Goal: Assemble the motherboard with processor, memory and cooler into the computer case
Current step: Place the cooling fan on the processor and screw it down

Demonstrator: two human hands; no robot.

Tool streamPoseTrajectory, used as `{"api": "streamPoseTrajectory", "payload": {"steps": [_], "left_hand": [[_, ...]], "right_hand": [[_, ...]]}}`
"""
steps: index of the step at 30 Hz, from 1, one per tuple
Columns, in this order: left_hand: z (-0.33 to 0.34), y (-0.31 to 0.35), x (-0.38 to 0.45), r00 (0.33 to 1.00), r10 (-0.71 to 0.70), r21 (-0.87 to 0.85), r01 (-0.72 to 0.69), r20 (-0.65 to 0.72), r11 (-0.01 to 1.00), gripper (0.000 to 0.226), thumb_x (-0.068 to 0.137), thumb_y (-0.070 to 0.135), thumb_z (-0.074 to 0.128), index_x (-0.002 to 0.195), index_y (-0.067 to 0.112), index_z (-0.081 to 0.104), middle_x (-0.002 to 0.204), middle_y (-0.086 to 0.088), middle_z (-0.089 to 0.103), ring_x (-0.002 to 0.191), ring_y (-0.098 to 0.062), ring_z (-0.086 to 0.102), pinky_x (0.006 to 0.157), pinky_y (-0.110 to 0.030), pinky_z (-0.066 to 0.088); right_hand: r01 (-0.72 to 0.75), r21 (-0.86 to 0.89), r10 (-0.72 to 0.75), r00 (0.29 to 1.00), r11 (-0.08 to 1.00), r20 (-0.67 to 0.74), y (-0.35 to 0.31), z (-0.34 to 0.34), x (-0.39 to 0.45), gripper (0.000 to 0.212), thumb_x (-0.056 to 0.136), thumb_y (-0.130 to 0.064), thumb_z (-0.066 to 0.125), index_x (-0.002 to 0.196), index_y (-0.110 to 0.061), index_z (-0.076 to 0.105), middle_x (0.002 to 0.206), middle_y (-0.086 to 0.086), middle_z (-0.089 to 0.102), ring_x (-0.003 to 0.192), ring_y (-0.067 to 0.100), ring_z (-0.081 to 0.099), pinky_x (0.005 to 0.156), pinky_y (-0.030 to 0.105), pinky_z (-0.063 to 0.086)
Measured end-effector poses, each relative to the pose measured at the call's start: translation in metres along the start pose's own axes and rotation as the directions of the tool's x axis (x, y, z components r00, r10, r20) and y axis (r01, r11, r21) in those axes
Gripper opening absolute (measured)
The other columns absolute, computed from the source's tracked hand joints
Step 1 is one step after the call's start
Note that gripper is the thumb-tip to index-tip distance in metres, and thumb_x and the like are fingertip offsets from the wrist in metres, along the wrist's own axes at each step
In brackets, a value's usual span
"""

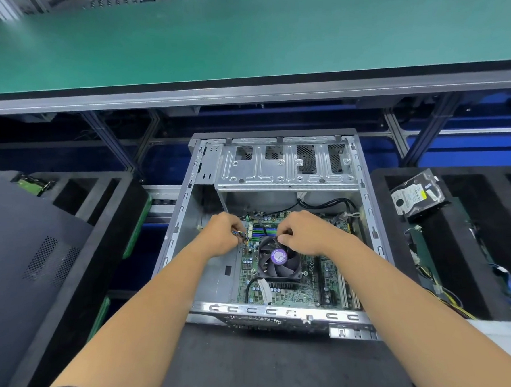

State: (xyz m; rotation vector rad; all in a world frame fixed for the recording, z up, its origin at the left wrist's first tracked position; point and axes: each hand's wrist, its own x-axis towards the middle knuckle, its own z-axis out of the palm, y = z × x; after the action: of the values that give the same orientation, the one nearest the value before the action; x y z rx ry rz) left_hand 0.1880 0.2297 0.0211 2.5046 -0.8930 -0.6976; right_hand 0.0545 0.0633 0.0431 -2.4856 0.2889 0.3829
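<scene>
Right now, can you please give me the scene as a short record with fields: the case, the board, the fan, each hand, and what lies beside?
case: computer case, open, lying on its side on a black mat
board: motherboard lies inside the case
fan: cooler with a purple label, mounted on the board
left hand: left hand grips a bundle of coloured wires at the board's left edge
right hand: right hand pinches something small at the cooler's far edge; too small to tell what
beside: hard drive on the black tray at right
</scene>
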Motion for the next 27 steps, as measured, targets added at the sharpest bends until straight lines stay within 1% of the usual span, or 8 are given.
{"api": "streamPoseTrajectory", "payload": {"steps": [4,7,15,17,20,23,25,27], "left_hand": [[-0.0017,0.0016,-0.0006,0.999,-0.016,-0.098,0.02,0.032,0.995,0.019,0.082,-0.007,0.064,0.083,0.011,0.071,0.098,-0.009,0.063,0.071,-0.016,0.065,0.056,-0.012,0.049],[-0.003,0.0031,-0.0018,0.998,-0.044,-0.148,0.049,0.037,0.988,0.022,0.083,-0.01,0.063,0.082,0.009,0.072,0.095,-0.01,0.062,0.074,-0.025,0.069,0.065,-0.022,0.056],[0.0002,0.0015,0.0007,0.999,-0.036,-0.11,0.034,-0.02,0.993,0.012,0.076,0.011,0.077,0.087,0.015,0.075,0.089,0.0,0.061,0.083,-0.012,0.052,0.074,-0.02,0.037],[-0.0001,0.0018,0.0009,0.997,-0.051,-0.116,0.045,-0.051,0.992,0.009,0.077,0.011,0.077,0.085,0.013,0.075,0.087,-0.004,0.062,0.082,-0.013,0.049,0.075,-0.022,0.04],[-0.003,0.0032,-0.0008,0.997,-0.052,-0.118,0.044,-0.062,0.992,0.014,0.077,0.003,0.075,0.088,0.011,0.073,0.073,-0.003,0.06,0.079,-0.018,0.055,0.076,-0.028,0.05],[-0.0045,0.0047,-0.0033,0.999,-0.03,-0.066,0.028,-0.032,0.997,0.022,0.077,-0.005,0.071,0.093,0.01,0.071,0.073,-0.005,0.061,0.071,-0.009,0.058,0.066,-0.016,0.047],[-0.0046,0.008,-0.005,1.0,-0.021,-0.081,0.022,0.012,0.996,0.025,0.077,-0.017,0.057,0.09,0.0,0.07,0.071,-0.008,0.063,0.053,0.004,0.056,0.054,-0.005,0.041],[-0.0033,0.0102,-0.0067,0.998,0.009,-0.061,-0.005,0.06,0.998,0.032,0.076,-0.019,0.047,0.085,0.0,0.071,0.066,-0.005,0.061,0.043,0.005,0.051,0.047,-0.003,0.037]], "right_hand": [[-0.007,0.006,0.007,1.0,1.0,-0.003,-0.0002,0.0002,-0.0001,0.018,0.096,-0.02,0.054,0.086,-0.019,0.069,0.084,-0.003,0.065,0.077,0.017,0.059,0.069,0.028,0.04],[-0.006,0.01,0.006,1.0,1.0,-0.005,-0.0006,0.0,-0.0002,0.018,0.096,-0.02,0.054,0.085,-0.02,0.068,0.082,-0.004,0.063,0.073,0.014,0.056,0.069,0.028,0.04],[-0.006,0.01,0.006,1.0,1.0,-0.011,-0.0003,-0.0002,0.0001,0.018,0.097,-0.021,0.054,0.084,-0.023,0.066,0.073,-0.017,0.054,0.069,0.005,0.051,0.071,0.027,0.038],[-0.004,0.005,0.004,1.0,1.0,-0.011,-0.0009,-0.0004,-0.0003,0.017,0.097,-0.021,0.054,0.087,-0.02,0.069,0.072,-0.017,0.054,0.071,0.008,0.053,0.071,0.028,0.038],[-0.002,-0.028,0.002,1.0,1.0,0.001,-0.0032,-0.0019,-0.0019,0.019,0.097,-0.022,0.054,0.096,-0.015,0.072,0.085,-0.004,0.063,0.087,0.021,0.059,0.077,0.032,0.045],[-0.006,-0.026,0.006,1.0,1.0,0.006,-0.0037,-0.0024,-0.0022,0.02,0.097,-0.022,0.054,0.098,-0.015,0.072,0.096,0.003,0.069,0.092,0.024,0.06,0.082,0.037,0.05],[-0.004,-0.023,0.005,1.0,1.0,0.007,-0.003,-0.0023,-0.0018,0.02,0.097,-0.022,0.054,0.098,-0.015,0.072,0.095,0.002,0.068,0.091,0.024,0.061,0.082,0.037,0.05],[-0.004,-0.021,0.004,1.0,1.0,0.005,-0.0023,-0.0021,-0.0013,0.02,0.097,-0.022,0.054,0.098,-0.015,0.072,0.092,0.0,0.065,0.09,0.024,0.061,0.081,0.036,0.049]]}}
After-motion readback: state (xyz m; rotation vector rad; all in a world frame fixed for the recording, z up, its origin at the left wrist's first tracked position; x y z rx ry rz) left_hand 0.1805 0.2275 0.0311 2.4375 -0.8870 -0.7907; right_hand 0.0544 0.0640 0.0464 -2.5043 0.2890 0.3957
